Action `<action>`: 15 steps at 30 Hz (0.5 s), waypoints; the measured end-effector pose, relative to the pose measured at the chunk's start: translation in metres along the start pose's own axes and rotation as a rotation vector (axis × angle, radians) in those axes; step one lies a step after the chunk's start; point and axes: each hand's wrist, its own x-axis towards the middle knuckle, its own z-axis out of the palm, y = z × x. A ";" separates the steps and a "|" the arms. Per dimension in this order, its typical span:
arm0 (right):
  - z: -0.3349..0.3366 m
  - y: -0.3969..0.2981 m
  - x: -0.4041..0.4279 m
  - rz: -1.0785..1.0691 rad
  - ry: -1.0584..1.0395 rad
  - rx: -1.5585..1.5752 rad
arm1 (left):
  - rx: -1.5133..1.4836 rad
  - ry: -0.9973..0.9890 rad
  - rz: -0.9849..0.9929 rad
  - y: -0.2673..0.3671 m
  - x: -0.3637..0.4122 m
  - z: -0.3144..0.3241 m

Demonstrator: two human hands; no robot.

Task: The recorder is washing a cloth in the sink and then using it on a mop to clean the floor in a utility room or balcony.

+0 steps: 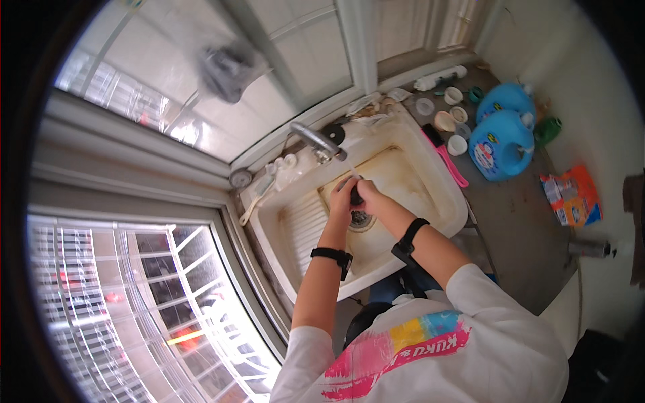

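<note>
Both of my hands are over the basin of a stained white laundry sink (428, 181), under a chrome faucet (318, 140) from which water appears to run. My left hand (342, 197) and my right hand (367, 194) close around a small dark object (357, 195) from either side. What it is cannot be told, as my fingers cover much of it. Just below my hands is the metal drain strainer (361, 219). A ribbed washboard slope (302, 229) forms the sink's left part. Each forearm wears a black strap with a small device.
Right of the sink lie a pink-handled brush (452, 165), several small cups (457, 145), two blue detergent jugs (501, 146) and an orange detergent bag (572, 196). A white-handled brush (257, 199) lies on the left rim. Windows stand behind and at left; a plastic bag (227, 70) hangs above.
</note>
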 end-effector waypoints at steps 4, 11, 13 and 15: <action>-0.036 0.003 0.004 -0.092 -0.139 0.227 | 0.009 -0.044 0.056 -0.014 0.029 0.006; -0.062 -0.022 -0.021 0.009 0.127 0.242 | 0.318 0.111 0.300 -0.002 0.025 0.053; -0.043 -0.018 -0.017 0.024 0.072 0.194 | 0.308 0.129 0.312 -0.008 0.028 0.042; -0.028 -0.018 -0.007 0.111 -0.208 0.270 | 0.304 0.128 0.319 -0.011 0.026 0.032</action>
